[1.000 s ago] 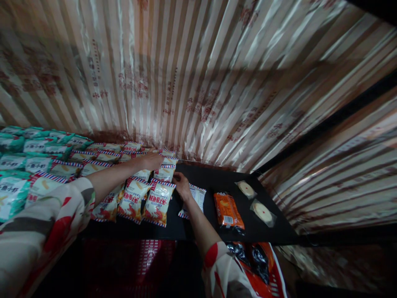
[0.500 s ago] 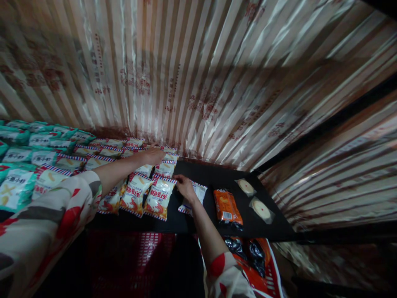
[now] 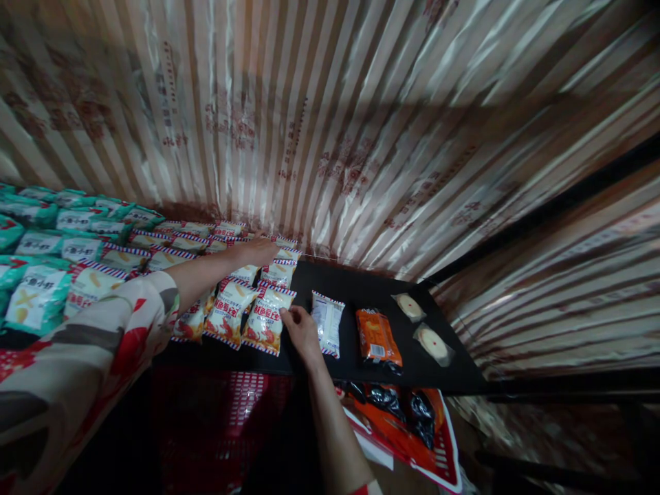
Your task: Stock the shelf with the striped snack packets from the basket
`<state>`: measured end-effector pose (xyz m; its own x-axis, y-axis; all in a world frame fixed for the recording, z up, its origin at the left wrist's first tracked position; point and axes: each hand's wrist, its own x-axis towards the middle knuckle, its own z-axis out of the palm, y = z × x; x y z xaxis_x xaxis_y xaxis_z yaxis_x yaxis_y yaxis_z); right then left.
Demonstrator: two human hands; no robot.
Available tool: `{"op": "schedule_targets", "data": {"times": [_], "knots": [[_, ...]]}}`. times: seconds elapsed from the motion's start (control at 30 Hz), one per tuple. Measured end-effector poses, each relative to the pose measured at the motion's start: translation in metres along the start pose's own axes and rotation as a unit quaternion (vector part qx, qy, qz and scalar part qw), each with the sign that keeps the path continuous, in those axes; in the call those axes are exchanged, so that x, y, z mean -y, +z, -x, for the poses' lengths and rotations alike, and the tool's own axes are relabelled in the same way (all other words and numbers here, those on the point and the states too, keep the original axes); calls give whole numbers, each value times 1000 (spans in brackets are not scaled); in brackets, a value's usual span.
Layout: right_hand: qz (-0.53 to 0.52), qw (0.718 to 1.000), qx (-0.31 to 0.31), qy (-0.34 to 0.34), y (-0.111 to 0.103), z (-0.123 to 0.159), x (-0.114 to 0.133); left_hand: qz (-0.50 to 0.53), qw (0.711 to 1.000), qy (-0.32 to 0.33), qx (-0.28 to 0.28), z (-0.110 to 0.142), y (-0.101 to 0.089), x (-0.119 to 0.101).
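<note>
My left hand [image 3: 256,250] reaches far across the black shelf [image 3: 361,289] and lies with its fingers flat on the back rows of red-and-white striped snack bags [image 3: 230,313]. My right hand [image 3: 300,328] rests near the front edge, its fingers curled against the right side of the front snack bag [image 3: 266,317]. Just right of that hand a white bag [image 3: 326,322] with a striped edge lies by itself, back side up.
An orange packet [image 3: 377,337] and two clear-wrapped round cakes [image 3: 432,342] lie on the right of the shelf. Green snack bags [image 3: 36,295] fill the far left. A red basket [image 3: 227,419] sits below the shelf, and a striped curtain [image 3: 330,124] hangs behind.
My right hand has drawn back from the middle of the shelf toward the front edge, uncovering the white bag. The left hand has stayed on the back rows.
</note>
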<state>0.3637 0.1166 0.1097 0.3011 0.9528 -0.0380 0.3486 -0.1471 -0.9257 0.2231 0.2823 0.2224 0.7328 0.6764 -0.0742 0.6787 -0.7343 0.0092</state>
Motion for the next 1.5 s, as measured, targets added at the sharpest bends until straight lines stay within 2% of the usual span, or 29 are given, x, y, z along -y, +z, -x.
{"op": "schedule_targets", "data": {"times": [0.13, 0.4, 0.57, 0.83, 0.9, 0.97, 1.1, 1.2, 1.37, 1.5], "knots": [[29, 999, 22, 11, 8, 9, 1, -7, 1000, 1, -1, 1, -1, -1], [-77, 997, -26, -15, 10, -4, 4, -3, 1000, 12, -5, 1, 1, 1], [-34, 997, -61, -23, 15, -9, 4, 13, 1000, 15, -8, 1, 0, 2], [11, 992, -114, -55, 23, 2, -3, 12, 1000, 19, -18, 0, 4, 4], [23, 990, -130, -54, 26, 4, -2, 23, 999, 24, -35, 3, 4, 6], [26, 988, -140, -53, 29, 5, -1, 40, 995, 36, -82, 9, 3, 7], [22, 988, -144, -58, 34, 5, -4, 101, 977, 35, -182, 36, 3, -3], [19, 988, -145, -58, 35, 5, -8, 146, 959, 36, -239, 69, 14, -21], [-19, 989, -131, -60, 35, 7, -11, 210, 927, 3, -310, 135, 59, -61], [7, 978, -185, -91, 35, 17, -9, 218, 927, -27, -303, 180, 100, -85]]}}
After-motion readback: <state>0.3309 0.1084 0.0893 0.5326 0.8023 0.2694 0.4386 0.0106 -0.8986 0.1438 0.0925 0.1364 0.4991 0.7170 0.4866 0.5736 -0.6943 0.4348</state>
